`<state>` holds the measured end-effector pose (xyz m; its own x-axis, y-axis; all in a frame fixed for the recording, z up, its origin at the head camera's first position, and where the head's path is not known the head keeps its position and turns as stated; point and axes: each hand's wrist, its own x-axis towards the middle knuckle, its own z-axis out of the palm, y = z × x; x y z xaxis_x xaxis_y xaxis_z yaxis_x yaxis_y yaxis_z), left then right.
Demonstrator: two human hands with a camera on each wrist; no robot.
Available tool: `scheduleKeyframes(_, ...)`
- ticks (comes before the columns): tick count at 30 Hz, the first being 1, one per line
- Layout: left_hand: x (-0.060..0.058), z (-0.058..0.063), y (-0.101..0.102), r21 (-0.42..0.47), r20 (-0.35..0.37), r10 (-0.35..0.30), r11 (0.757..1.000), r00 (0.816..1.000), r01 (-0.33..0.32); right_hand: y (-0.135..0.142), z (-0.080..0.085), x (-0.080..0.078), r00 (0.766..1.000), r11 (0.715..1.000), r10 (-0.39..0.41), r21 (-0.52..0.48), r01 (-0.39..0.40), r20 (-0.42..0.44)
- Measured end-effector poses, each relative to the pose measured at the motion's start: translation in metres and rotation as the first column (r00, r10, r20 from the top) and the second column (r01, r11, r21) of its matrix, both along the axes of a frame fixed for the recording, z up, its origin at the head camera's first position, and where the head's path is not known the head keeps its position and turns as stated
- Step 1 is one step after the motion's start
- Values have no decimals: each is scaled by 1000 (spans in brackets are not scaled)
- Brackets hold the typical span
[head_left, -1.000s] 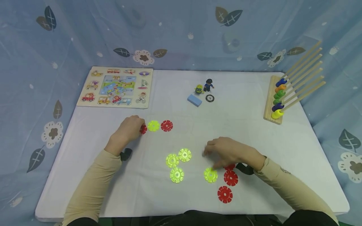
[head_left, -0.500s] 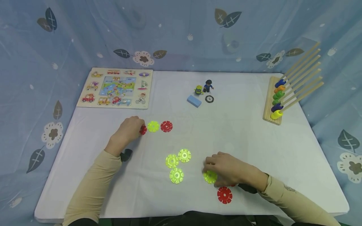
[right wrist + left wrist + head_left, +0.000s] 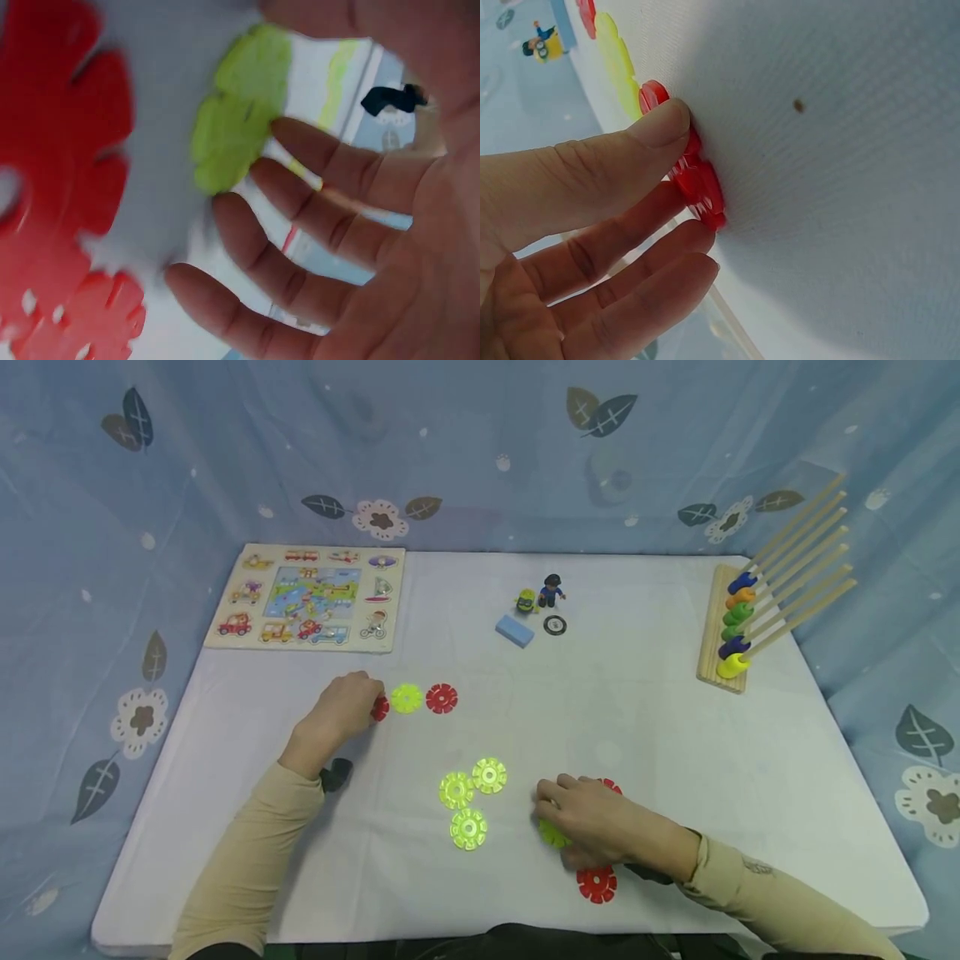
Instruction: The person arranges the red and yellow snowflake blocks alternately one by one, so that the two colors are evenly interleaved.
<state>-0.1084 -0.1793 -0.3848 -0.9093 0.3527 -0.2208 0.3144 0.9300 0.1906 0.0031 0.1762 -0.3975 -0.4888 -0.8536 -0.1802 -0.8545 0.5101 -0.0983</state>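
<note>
My left hand (image 3: 337, 714) pinches a red notched interlocking disc (image 3: 699, 184) between thumb and fingers, at the left end of a short row. Beside it in that row lie a yellow-green disc (image 3: 407, 698) and another red disc (image 3: 442, 698). My right hand (image 3: 603, 822) is over the table's near right part, its thumb and fingers around the edges of a yellow-green disc (image 3: 240, 112). Under and beside this hand lie red discs (image 3: 597, 886), partly hidden by it. Three more yellow-green discs (image 3: 468, 829) lie between the hands.
A wooden picture puzzle board (image 3: 303, 597) lies back left. Toward the back middle are two small toy figures (image 3: 551, 591), a blue block (image 3: 514, 631) and a small black ring (image 3: 555, 625). A bead rack with upright rods (image 3: 723, 627) stands at the right.
My right hand has come down and toward me onto the yellow-green disc, then drawn its fingers in around it. The left hand keeps its place on the red disc.
</note>
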Motion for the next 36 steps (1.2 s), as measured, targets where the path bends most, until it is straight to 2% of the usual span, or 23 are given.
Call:
scheduleKeyframes(7, 1, 1, 0, -11, 12, 11, 1000, 1000, -11, -6, 0, -1, 999, 997, 11, 75, -8, -41)
scheduleKeyframes(12, 2, 1, 0, -15, 7, 5, 1000, 1000, -4, -5, 1, -1, 996, 997, 39, 68, -34, -76)
scheduleKeyframes(14, 3, 1, 0, -15, 7, 6, 1000, 1000, -5, -3, 3, -2, 998, 997, 35, 63, -32, -52)
scheduleKeyframes(17, 4, 1, 0, -17, 9, 7, 1000, 1000, -7, -1, 7, -9, 1000, 999, -4, 45, 3, 28)
scheduleKeyframes(20, 3, -1, 0, -18, 10, 8, 1000, 1000, -8, 1, 12, -22, 995, 998, -60, 13, 59, 79)
scheduleKeyframes(26, 4, -3, 0, -9, 10, 14, 1000, 1000, -14, -4, 15, -59, 991, 991, -121, -50, 124, 59)
scheduleKeyframes(36, 3, -5, -1, 1, -25, -4, 1000, 1000, 4, -46, 11, -120, 968, 972, -233, -14, 236, 96)
